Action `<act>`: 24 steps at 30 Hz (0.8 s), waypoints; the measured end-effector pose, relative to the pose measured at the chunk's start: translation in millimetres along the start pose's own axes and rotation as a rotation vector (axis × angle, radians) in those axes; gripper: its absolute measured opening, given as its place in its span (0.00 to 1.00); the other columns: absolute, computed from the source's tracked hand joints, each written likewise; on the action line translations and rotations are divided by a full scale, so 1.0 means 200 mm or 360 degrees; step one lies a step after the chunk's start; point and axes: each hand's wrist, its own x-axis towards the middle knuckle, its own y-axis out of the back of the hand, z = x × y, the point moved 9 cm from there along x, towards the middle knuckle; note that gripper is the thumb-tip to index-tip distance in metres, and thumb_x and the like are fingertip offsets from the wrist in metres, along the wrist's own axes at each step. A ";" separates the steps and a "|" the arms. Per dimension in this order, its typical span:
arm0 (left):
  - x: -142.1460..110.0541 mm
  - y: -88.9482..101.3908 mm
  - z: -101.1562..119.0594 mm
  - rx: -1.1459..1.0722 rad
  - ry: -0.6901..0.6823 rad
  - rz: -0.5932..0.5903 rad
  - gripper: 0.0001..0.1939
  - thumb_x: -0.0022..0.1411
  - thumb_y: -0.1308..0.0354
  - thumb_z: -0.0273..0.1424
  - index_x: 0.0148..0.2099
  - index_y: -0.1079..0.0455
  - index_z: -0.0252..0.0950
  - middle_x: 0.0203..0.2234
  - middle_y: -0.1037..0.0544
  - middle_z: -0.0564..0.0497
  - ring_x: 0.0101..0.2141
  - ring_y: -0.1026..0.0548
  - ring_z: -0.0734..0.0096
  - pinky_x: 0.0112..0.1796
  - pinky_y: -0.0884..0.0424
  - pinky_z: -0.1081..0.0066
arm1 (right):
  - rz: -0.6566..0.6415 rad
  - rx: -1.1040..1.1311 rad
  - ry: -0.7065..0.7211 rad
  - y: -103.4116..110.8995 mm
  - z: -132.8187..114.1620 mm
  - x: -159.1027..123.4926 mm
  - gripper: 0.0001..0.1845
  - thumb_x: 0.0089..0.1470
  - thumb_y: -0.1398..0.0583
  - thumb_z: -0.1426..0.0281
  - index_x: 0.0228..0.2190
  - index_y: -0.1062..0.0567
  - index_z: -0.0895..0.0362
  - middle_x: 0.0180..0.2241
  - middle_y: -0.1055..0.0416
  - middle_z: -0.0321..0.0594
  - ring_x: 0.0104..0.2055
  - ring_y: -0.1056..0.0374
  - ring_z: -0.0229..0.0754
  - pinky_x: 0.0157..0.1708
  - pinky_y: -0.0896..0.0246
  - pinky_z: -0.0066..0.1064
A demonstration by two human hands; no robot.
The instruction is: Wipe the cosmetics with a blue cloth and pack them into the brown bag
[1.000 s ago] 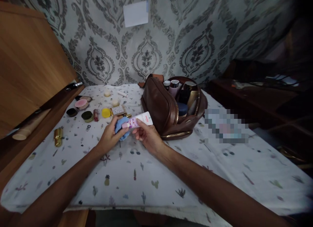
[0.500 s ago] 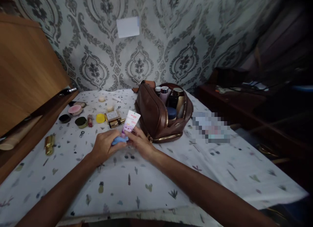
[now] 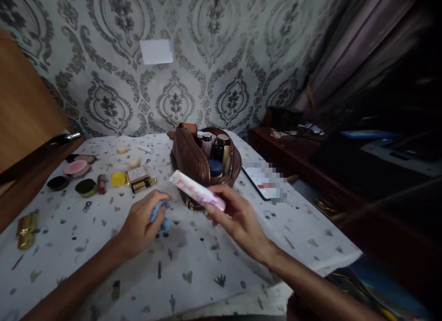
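Observation:
My right hand (image 3: 238,219) is closed around the capped end of a white and purple squeeze tube (image 3: 198,191), which is tilted and slightly blurred in front of the bag. In my left hand (image 3: 143,219) a crumpled blue cloth (image 3: 162,217) is pinched between thumb and fingers, above the table. Just behind the tube stands a brown leather toiletry bag (image 3: 188,150), unzipped at the top. Inside it are several upright bottles, among them a pinkish one with a silver cap (image 3: 207,146), and a jar with a blue lid (image 3: 215,168).
Left of the bag lie a glittery compact (image 3: 137,174), a yellow round pot (image 3: 118,178), a green-rimmed pot (image 3: 86,187), a pink round compact (image 3: 76,167) and a gold tube (image 3: 26,231). A phone (image 3: 264,183) lies right of the bag on the patterned tablecloth (image 3: 193,275).
My hands have moved apart. The right one has carried the tube right and turned it toward the bag, while the left keeps the blue cloth. The view has shifted right.

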 end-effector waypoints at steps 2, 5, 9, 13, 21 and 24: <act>0.06 -0.10 0.13 -0.0059 -0.0109 -0.0182 0.14 0.70 0.55 0.29 0.54 0.33 0.36 0.36 0.21 0.49 0.31 0.23 0.72 0.33 0.29 0.74 | 0.0239 0.0011 0.0061 0.20 -0.07 -0.03 0.17 0.56 0.35 0.59 0.42 0.29 0.55 0.34 0.28 0.37 0.26 0.32 0.35 0.23 0.33 0.27; 0.15 -0.26 0.26 -0.0061 -0.0145 -0.0463 0.25 0.70 0.56 0.30 0.67 0.46 0.33 0.32 0.21 0.50 0.28 0.23 0.70 0.31 0.29 0.71 | 0.0516 -0.0133 0.0079 0.44 -0.17 -0.05 0.17 0.53 0.32 0.60 0.39 0.29 0.54 0.26 0.29 0.32 0.22 0.33 0.35 0.20 0.33 0.27; 0.26 -0.43 0.30 0.0103 -0.0003 -0.0708 0.30 0.69 0.54 0.31 0.70 0.53 0.26 0.21 0.26 0.55 0.21 0.27 0.67 0.25 0.33 0.70 | 0.0701 -0.0303 0.0205 0.61 -0.28 -0.03 0.17 0.51 0.30 0.60 0.40 0.26 0.52 0.27 0.28 0.33 0.22 0.32 0.36 0.21 0.31 0.29; 0.26 -0.52 0.28 0.0230 -0.0003 -0.0837 0.20 0.68 0.53 0.29 0.60 0.37 0.29 0.23 0.24 0.51 0.23 0.24 0.65 0.25 0.31 0.69 | 0.0722 -0.0488 0.0334 0.65 -0.34 0.04 0.16 0.52 0.31 0.63 0.44 0.23 0.50 0.31 0.27 0.35 0.23 0.32 0.37 0.23 0.30 0.33; 0.22 -0.50 0.33 0.0221 -0.0315 -0.0502 0.20 0.66 0.54 0.24 0.59 0.37 0.29 0.26 0.20 0.50 0.23 0.21 0.65 0.24 0.25 0.68 | 0.0282 -0.0962 0.0354 0.57 -0.26 0.23 0.23 0.57 0.36 0.59 0.54 0.28 0.45 0.44 0.26 0.42 0.37 0.28 0.47 0.29 0.28 0.36; 0.23 -0.48 0.35 0.0201 -0.0393 -0.0400 0.18 0.66 0.55 0.22 0.57 0.36 0.27 0.24 0.21 0.51 0.21 0.22 0.67 0.22 0.25 0.68 | 0.0095 -0.0966 0.0354 0.51 -0.21 0.27 0.22 0.58 0.36 0.59 0.53 0.31 0.47 0.40 0.26 0.40 0.33 0.29 0.43 0.29 0.29 0.33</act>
